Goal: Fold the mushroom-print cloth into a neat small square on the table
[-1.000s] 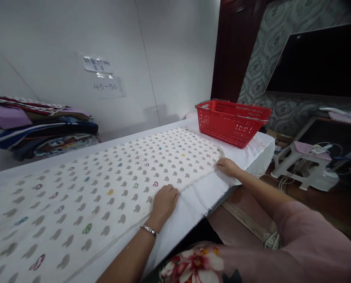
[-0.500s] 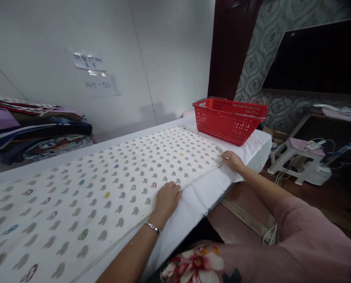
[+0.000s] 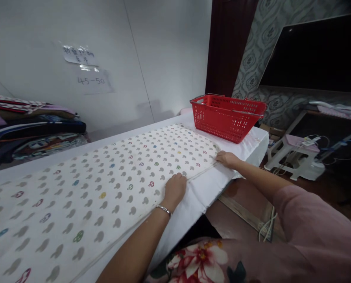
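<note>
A long white cloth (image 3: 119,173) printed with grey and coloured mushroom shapes lies folded and flat along the table. My right hand (image 3: 227,159) pinches its near right corner. My left hand (image 3: 175,190), with a silver bracelet at the wrist, is curled over the near edge of the cloth, a short way left of the right hand. The left fingertips rest close together at the edge, and the thumb is hidden.
A red plastic basket (image 3: 228,120) stands on the white-covered table (image 3: 193,208) past the cloth's right end. A pile of folded fabrics (image 3: 30,129) sits at the left by the wall. A stool (image 3: 293,157) with cables stands on the floor at the right.
My left hand has slid right along the near edge, closer to the right hand, and its fingers are more curled. The right hand stays at the corner. The view has shifted slightly.
</note>
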Demonstrator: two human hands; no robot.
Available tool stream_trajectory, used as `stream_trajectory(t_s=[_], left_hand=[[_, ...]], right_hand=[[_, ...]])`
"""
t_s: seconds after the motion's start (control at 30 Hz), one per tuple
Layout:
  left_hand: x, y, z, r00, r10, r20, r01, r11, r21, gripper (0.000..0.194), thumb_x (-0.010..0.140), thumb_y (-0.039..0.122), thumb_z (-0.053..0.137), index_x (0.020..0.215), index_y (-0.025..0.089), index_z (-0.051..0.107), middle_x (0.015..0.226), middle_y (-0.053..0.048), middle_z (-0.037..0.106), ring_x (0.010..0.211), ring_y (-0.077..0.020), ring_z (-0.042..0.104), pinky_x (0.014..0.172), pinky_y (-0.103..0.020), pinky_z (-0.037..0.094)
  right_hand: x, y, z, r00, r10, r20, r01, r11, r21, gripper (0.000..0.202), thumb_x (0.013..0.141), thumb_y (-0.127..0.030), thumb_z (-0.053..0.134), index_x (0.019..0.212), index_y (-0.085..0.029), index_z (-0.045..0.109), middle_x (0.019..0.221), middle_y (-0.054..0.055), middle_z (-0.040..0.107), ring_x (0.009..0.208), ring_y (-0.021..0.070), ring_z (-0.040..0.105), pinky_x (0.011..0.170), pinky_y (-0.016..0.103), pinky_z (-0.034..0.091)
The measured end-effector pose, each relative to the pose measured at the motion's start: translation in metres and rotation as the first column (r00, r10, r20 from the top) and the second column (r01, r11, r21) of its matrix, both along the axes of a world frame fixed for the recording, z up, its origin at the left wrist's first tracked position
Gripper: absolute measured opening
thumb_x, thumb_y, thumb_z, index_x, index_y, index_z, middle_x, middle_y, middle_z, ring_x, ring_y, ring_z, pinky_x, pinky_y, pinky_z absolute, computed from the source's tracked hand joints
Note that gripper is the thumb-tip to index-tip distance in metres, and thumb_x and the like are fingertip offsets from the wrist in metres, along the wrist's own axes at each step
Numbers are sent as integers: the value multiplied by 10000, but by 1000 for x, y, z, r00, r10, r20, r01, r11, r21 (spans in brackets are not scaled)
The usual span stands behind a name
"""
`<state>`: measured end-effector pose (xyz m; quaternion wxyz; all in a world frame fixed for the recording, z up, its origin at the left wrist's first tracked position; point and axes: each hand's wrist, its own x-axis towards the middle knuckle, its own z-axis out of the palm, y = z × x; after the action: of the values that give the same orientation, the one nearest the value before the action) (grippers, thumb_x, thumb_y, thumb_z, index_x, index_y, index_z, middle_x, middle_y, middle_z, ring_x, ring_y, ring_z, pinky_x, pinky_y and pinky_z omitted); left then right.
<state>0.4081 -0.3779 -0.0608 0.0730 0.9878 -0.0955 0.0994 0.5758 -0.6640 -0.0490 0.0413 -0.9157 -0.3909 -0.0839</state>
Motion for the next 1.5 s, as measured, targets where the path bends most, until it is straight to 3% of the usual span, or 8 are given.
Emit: stream_trajectory(t_s=[0.17,0.37,0.57,0.73,0.9,1.0,1.2,1.5], left_hand=[[-1,0,-1,1000,-25,17,25,1000,19,246,921,187,361,848,172,596,885,-64,576,831,-190,528,711,-312,401],[-4,-2,-4,993,-119,13,117,987,113,205,876,113,398,837,171,590,893,-65,580,868,-201,515,729,-319,395],[-8,-3,2,993,-116,-29,117,992,46,202,909,214,394,881,183,591,951,-64,580,902,-205,510,750,-326,398],[-12,-3,7,992,-119,-37,119,993,-5,214,920,251,377,949,222,587,967,-43,570,880,-193,505,721,-312,386],[-12,-3,5,993,-117,-23,116,993,-22,288,936,243,312,900,217,597,924,-44,558,855,-190,493,719,-309,365],[-12,-2,4,991,-128,-27,126,991,-50,306,936,236,300,898,213,603,924,-47,553,856,-188,488,733,-309,359],[-13,-1,2,990,-136,-38,133,988,-79,305,931,232,303,948,211,607,951,-62,554,878,-197,480,747,-310,350],[-17,-1,-9,988,-145,53,148,987,-56,230,906,220,360,860,193,584,914,-48,553,838,-190,475,705,-312,355]], right_hand=[[-6,-5,7,995,24,102,-12,992,-124,254,853,-97,409,871,-167,652,941,93,624,936,205,526,755,282,437],[-18,-15,4,1000,0,30,6,984,-177,277,892,-155,384,908,-169,660,966,95,626,946,202,525,780,280,434],[-15,-16,-6,987,-116,-111,124,990,62,267,834,-176,450,932,-208,696,1046,67,636,992,189,561,855,285,440],[2,-7,-6,821,-440,-365,534,817,216,250,810,-242,481,925,-189,697,943,22,684,860,158,612,787,229,453],[23,5,-1,689,-653,-315,720,666,193,497,847,-396,456,1243,-100,513,1072,125,641,938,222,597,757,284,441],[36,9,-1,610,-722,-326,783,613,105,566,795,-443,533,1231,-82,514,1072,155,636,953,249,594,713,286,434],[46,5,-1,626,-717,-307,755,656,8,261,767,-292,546,914,-111,663,984,133,666,897,218,608,663,240,406],[45,-4,-4,707,-678,-201,687,726,-37,365,797,-334,465,998,-82,636,1061,212,634,954,306,606,718,354,466]])
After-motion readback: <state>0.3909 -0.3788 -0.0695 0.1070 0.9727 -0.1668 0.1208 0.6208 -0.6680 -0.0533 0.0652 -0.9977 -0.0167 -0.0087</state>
